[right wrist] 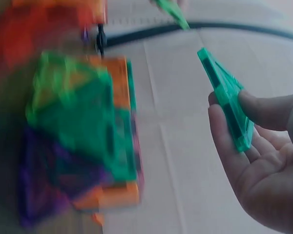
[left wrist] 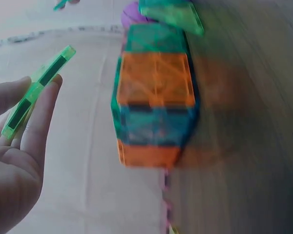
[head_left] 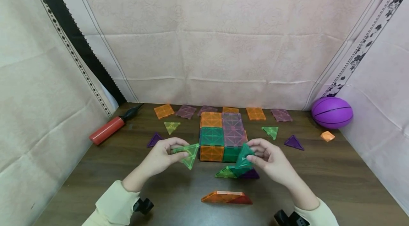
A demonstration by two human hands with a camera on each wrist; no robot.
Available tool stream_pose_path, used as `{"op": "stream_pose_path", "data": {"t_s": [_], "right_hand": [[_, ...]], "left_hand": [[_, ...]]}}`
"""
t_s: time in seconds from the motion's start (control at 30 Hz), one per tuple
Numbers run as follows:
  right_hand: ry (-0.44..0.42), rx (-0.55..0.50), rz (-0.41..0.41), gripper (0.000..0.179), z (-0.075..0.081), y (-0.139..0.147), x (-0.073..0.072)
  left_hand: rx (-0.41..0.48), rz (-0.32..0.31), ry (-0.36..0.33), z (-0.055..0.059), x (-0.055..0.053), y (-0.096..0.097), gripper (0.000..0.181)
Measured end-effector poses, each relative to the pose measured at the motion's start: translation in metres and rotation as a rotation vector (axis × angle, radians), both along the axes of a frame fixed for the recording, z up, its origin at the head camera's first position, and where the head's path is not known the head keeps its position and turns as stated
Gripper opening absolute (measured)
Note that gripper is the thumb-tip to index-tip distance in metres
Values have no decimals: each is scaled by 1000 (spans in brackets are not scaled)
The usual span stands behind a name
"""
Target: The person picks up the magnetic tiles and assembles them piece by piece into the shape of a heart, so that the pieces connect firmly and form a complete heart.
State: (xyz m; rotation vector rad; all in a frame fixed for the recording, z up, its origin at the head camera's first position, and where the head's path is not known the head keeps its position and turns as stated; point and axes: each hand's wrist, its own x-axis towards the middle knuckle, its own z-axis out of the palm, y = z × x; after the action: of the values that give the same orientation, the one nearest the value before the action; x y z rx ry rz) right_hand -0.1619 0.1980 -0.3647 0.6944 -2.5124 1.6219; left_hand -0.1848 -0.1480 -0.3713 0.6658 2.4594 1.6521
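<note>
My left hand (head_left: 167, 153) pinches a light green triangle tile (head_left: 190, 155) between thumb and fingers, left of the block; the left wrist view shows the tile (left wrist: 39, 92) edge-on. A teal triangle tile (head_left: 244, 156) is pinched in my right hand (head_left: 270, 158), and the right wrist view shows that tile (right wrist: 227, 100) from its edge. Between the hands stands a box-shaped block (head_left: 212, 136) of orange, teal and purple square tiles. In front of it lies a group of triangles, light green (head_left: 225, 172), teal and purple (head_left: 250, 174), partly behind the teal tile.
An orange-red tile piece (head_left: 226, 197) stands nearest me. Loose square tiles (head_left: 164, 111) line the back, with yellow-green (head_left: 172, 127), green (head_left: 270, 132) and purple (head_left: 294, 143) triangles nearer. A red pump (head_left: 108, 129) lies left; a purple ball (head_left: 332, 113) and small orange tile (head_left: 327, 136) are right.
</note>
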Motion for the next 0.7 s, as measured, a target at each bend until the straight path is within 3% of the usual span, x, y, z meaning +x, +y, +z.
{"op": "stream_pose_path", "data": {"t_s": [0.27, 0.5, 0.7], "right_hand": [[-83, -17, 46, 30, -8, -28, 12], [-67, -50, 62, 29, -15, -40, 14], [-60, -55, 61, 29, -16, -45, 15]], "left_hand": [[26, -76, 34, 4, 5, 28, 25], [95, -175, 73, 1, 7, 45, 22], [92, -187, 83, 0, 10, 54, 22]]}}
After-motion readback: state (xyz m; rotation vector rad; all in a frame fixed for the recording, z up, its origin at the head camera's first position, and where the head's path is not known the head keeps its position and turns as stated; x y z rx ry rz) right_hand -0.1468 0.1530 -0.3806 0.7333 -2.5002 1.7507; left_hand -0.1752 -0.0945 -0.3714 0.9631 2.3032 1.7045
